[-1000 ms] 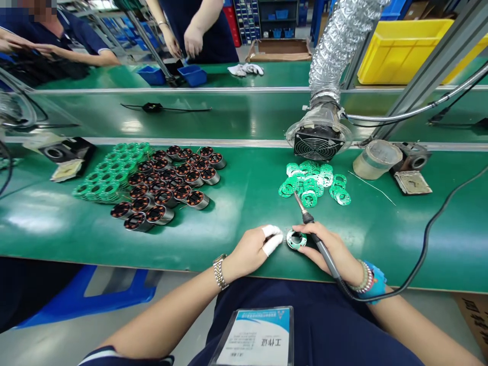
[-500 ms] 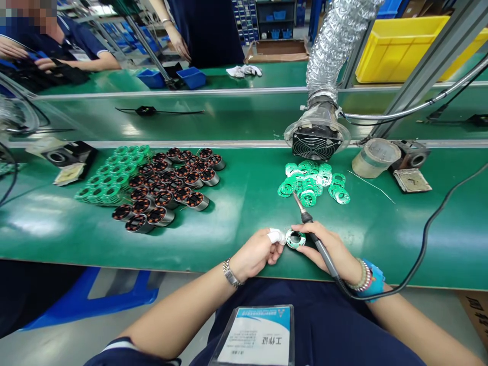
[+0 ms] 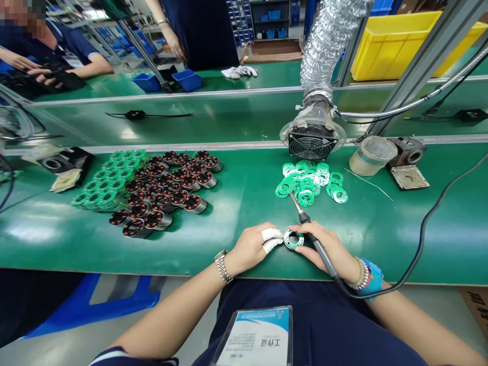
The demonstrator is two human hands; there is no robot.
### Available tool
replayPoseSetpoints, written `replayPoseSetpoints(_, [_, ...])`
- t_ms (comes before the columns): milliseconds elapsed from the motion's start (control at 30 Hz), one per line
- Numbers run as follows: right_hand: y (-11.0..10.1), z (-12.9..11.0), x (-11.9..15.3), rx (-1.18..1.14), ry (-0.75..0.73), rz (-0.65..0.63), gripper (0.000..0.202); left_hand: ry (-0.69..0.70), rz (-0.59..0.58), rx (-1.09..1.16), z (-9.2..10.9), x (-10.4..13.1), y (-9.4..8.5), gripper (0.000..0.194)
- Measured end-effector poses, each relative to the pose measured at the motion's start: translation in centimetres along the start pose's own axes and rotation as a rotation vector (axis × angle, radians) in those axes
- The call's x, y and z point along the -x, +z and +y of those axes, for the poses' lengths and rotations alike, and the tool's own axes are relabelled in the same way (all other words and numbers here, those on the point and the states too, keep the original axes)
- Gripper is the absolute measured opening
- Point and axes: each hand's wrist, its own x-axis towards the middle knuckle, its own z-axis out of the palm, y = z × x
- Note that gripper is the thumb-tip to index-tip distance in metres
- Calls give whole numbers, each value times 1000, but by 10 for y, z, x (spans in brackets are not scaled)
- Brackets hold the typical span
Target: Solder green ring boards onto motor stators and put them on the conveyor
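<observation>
Worker's right hand (image 3: 337, 250): thumb and forefinger hold green-and-white ring-shaped part (image 3: 293, 246), likely steadying it; grey-handled soldering iron (image 3: 321, 252) angled across hand, tip away | left hand (image 3: 251, 248): fingertips together at part's edge, contents unclear | part: between hands, near green tabletop's (image 3: 213, 244) front edge

Ring board (image 3: 292, 246) green and white; soldering iron (image 3: 322, 253) grey-black; crate (image 3: 392, 46) yellow.
</observation>
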Motion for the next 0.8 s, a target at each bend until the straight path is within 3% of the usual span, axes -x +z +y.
replayPoseSetpoints(100, [0, 0, 0, 7, 9, -11, 35, -54, -44, -99, 6, 1, 1, 15])
replayPoseSetpoints(167, [-1, -1, 0, 10, 16, -14, 34, -163, -54, -22, 12, 0, 4, 11])
replayPoseSetpoints(333, [0, 0, 0, 1, 12, -7, 35, -700, -102, 807, 25, -8, 10, 16])
replayPoseSetpoints(400, [0, 0, 0, 2, 10, -7, 34, -823, -115, 1053, 25, -8, 8, 18])
replayPoseSetpoints(533, [-1, 1, 0, -1, 5, -13, 35, -816, -149, 1148, 18, -2, 0, 28])
replayPoseSetpoints(800, [-1, 0, -1, 0, -3, -9, 34, -728, -70, 1007, 10, -4, 10, 31])
